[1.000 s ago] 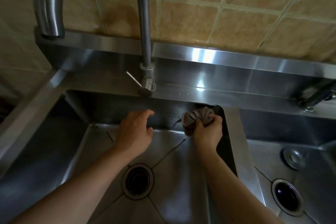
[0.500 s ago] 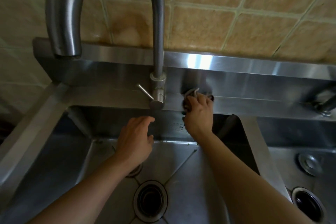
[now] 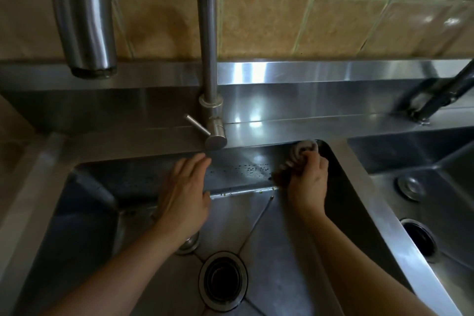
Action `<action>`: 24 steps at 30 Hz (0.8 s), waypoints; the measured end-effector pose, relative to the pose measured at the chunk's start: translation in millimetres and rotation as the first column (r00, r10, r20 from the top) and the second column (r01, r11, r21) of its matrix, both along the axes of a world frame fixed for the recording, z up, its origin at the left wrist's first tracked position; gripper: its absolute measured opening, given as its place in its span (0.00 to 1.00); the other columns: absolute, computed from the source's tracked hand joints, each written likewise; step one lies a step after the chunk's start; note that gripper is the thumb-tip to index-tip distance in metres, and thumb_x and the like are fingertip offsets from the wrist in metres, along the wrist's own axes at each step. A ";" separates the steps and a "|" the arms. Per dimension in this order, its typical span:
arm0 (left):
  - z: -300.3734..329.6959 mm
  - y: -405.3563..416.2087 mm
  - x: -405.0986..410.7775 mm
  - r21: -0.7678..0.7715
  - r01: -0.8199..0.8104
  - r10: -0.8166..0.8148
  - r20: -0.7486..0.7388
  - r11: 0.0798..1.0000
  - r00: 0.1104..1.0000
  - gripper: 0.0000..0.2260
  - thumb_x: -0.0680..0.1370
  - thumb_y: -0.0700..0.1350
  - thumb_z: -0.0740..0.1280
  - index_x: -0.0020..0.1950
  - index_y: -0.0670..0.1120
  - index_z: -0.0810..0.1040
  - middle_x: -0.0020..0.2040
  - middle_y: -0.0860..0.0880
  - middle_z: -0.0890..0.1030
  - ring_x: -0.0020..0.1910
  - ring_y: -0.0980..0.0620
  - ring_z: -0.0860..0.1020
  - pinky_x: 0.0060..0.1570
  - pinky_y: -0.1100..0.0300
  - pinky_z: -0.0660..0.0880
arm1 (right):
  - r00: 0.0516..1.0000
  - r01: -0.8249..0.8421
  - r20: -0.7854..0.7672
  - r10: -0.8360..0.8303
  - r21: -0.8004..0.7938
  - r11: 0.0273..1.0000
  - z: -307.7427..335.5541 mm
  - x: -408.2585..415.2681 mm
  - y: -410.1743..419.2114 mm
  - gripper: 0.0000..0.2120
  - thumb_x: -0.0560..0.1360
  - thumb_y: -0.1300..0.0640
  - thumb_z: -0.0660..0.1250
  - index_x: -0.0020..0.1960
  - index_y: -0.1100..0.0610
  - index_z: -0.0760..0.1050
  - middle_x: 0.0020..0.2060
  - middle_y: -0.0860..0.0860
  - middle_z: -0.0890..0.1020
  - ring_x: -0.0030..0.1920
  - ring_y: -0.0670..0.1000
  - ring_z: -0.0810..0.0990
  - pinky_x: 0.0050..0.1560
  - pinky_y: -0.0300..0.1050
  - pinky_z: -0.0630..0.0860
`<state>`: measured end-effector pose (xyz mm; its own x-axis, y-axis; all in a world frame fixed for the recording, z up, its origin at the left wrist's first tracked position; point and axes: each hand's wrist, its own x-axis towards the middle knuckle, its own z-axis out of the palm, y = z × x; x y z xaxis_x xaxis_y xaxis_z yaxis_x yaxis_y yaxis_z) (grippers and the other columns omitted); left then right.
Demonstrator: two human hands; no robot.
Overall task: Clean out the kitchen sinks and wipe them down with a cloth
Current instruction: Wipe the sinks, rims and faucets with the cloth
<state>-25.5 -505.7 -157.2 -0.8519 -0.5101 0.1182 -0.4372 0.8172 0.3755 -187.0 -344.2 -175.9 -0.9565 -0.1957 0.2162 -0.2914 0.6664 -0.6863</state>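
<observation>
Up against the tiled wall sits a steel double sink w/ a tall gooseneck faucet (image 3: 208,59) on the back ledge. Left basin (image 3: 277,251) fills most of the view, open drain (image 3: 222,280) near its front; right basin (image 3: 436,187) shows another drain hole (image 3: 419,240). Left hand (image 3: 185,194) rests on the left basin's back wall, fingers straight. Right hand (image 3: 309,182) grips a bunched cloth (image 3: 298,156) – pressed into the back right corner of that basin, just under the rim.
</observation>
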 end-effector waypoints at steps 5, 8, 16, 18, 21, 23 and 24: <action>-8.7 -5.1 -7.8 -0.126 -0.016 0.025 0.076 0.992 0.997 0.39 0.73 0.47 0.70 0.78 0.48 0.51 0.76 0.52 0.53 0.74 0.50 0.51 0.73 0.50 0.50 | 0.927 0.326 0.280 -0.251 -0.266 0.907 -8.9 -20.0 -18.9 0.18 0.74 0.69 0.63 0.61 0.67 0.62 0.64 0.66 0.63 0.60 0.65 0.68 0.61 0.45 0.61; -16.1 -11.6 -9.7 -0.174 -0.005 0.026 0.119 0.985 0.993 0.41 0.72 0.44 0.70 0.78 0.49 0.48 0.76 0.53 0.51 0.74 0.51 0.49 0.73 0.46 0.52 | 0.925 0.323 0.288 -0.246 -0.263 0.909 -15.3 -23.7 -44.3 0.19 0.75 0.68 0.63 0.63 0.67 0.60 0.65 0.66 0.62 0.61 0.66 0.68 0.60 0.40 0.61; -26.9 -17.6 -7.7 -0.231 0.000 0.028 0.119 0.973 0.992 0.44 0.63 0.34 0.71 0.76 0.48 0.58 0.76 0.51 0.59 0.74 0.49 0.56 0.70 0.41 0.58 | 0.990 -0.070 0.097 0.105 -0.309 0.949 -44.5 64.8 -125.8 0.11 0.76 0.65 0.63 0.57 0.63 0.66 0.54 0.54 0.65 0.52 0.56 0.70 0.47 0.40 0.65; -27.6 -18.3 -7.7 -0.256 0.004 0.028 0.122 0.967 0.992 0.44 0.61 0.34 0.72 0.76 0.47 0.60 0.75 0.50 0.62 0.73 0.48 0.58 0.67 0.40 0.61 | 0.990 -0.099 0.075 0.121 -0.250 0.963 -45.8 66.5 -124.7 0.09 0.76 0.66 0.61 0.55 0.61 0.66 0.54 0.53 0.65 0.50 0.60 0.72 0.47 0.46 0.68; -29.9 -19.0 -6.4 -0.268 0.014 0.015 0.106 0.963 0.994 0.44 0.58 0.33 0.72 0.73 0.44 0.65 0.73 0.48 0.66 0.70 0.45 0.64 0.62 0.37 0.66 | 0.992 -0.123 -0.033 0.118 -0.241 0.963 -44.9 42.3 -97.3 0.13 0.70 0.71 0.66 0.52 0.65 0.68 0.54 0.61 0.67 0.48 0.63 0.73 0.51 0.51 0.70; -32.0 -17.6 -6.9 -0.260 0.009 0.010 0.069 0.966 0.998 0.43 0.57 0.32 0.72 0.72 0.43 0.66 0.71 0.47 0.67 0.69 0.45 0.64 0.61 0.37 0.67 | 1.000 0.027 -0.010 -0.030 -0.209 0.978 -44.7 11.7 -71.0 0.14 0.71 0.70 0.65 0.55 0.67 0.68 0.56 0.63 0.68 0.51 0.64 0.72 0.53 0.49 0.68; -32.9 -16.5 -8.3 -0.254 0.003 0.010 0.049 0.967 0.999 0.43 0.57 0.31 0.71 0.72 0.42 0.66 0.71 0.47 0.68 0.69 0.44 0.64 0.62 0.37 0.67 | 0.994 0.105 0.023 -0.102 -0.184 0.977 -45.4 -4.4 -58.2 0.14 0.72 0.68 0.65 0.57 0.66 0.68 0.58 0.64 0.68 0.53 0.64 0.72 0.55 0.47 0.67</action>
